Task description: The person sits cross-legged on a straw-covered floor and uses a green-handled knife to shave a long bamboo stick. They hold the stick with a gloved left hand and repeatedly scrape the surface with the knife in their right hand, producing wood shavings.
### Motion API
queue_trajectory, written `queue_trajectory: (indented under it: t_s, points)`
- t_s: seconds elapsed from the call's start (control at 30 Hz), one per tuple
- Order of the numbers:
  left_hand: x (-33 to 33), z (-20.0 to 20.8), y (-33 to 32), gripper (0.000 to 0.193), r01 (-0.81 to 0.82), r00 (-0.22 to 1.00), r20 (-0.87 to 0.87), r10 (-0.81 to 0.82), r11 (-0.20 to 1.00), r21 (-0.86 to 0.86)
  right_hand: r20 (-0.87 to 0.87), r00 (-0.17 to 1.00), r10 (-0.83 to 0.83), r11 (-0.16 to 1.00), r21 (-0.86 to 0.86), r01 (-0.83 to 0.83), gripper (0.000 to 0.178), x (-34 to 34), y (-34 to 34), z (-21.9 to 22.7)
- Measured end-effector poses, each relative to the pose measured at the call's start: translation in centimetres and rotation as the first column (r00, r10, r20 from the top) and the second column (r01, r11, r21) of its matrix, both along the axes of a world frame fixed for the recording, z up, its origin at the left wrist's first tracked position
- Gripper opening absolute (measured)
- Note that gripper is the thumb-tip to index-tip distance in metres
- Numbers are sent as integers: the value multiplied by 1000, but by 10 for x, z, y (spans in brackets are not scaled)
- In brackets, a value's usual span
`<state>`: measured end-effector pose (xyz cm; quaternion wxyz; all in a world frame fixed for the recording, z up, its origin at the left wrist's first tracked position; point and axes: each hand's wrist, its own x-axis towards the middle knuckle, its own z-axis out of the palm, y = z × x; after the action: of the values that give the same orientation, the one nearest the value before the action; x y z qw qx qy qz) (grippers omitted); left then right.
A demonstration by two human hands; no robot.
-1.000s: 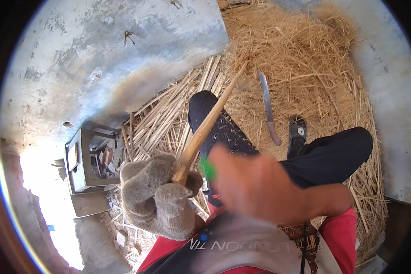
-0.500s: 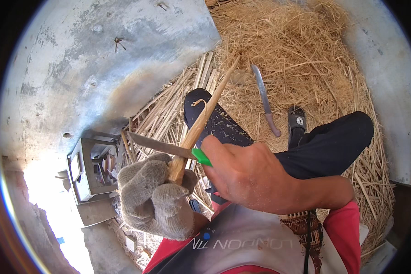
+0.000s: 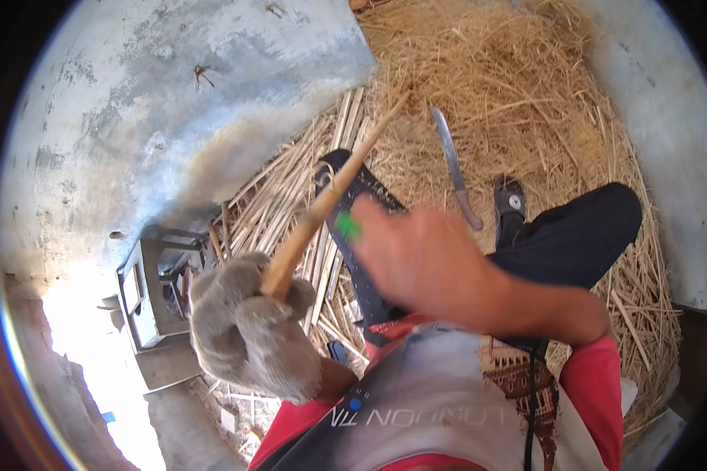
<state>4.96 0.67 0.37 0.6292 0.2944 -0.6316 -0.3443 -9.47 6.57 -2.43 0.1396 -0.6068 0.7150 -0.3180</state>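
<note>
My left hand (image 3: 247, 334), in a grey knitted glove, grips the thick lower end of a pale wooden stick (image 3: 300, 239). The stick slants away to a thin tip, and a curled shaving clings to its side. Smeared by motion, my right hand (image 3: 424, 263) is closed around the green handle (image 3: 348, 226) of a knife, just right of the stick. The knife's blade cannot be made out now. Beyond my hands, a long curved knife (image 3: 450, 149) with a brown handle lies on the straw.
Loose straw and fibre (image 3: 495, 94) cover the far ground. Split wooden strips (image 3: 279, 200) lie to the left. A box-like frame (image 3: 145, 302) stands by the worn wall (image 3: 173, 118). My bent dark-trousered legs (image 3: 569, 228) are below my arms.
My left hand has shifted slightly left and up with the stick. My right hand has moved up and a little left, and the knife blade that lay across the stick no longer shows.
</note>
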Motion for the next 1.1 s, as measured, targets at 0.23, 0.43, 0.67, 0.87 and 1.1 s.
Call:
queue_trajectory:
  t_s: [0.23,0.43,0.67,0.87,1.1]
  points:
    - [-2,-1,-3,39,69,997,22,-68,997,-43,3,984,-179,982,-62,179,18,-16,-21,-50]
    - [-4,2,-9,39,105,994,41,-102,991,-80,-74,973,-217,976,9,219,20,-45,-38,-100]
    - [8,2,-18,40,245,953,234,-191,941,-231,334,937,-106,990,-56,132,25,-36,-4,-13]
    - [18,3,-30,47,363,899,388,-204,842,-398,348,933,86,944,-329,36,14,-4,7,-7]
    - [21,18,-24,42,454,803,549,-233,835,-309,254,955,155,970,-221,-98,15,-2,33,25]
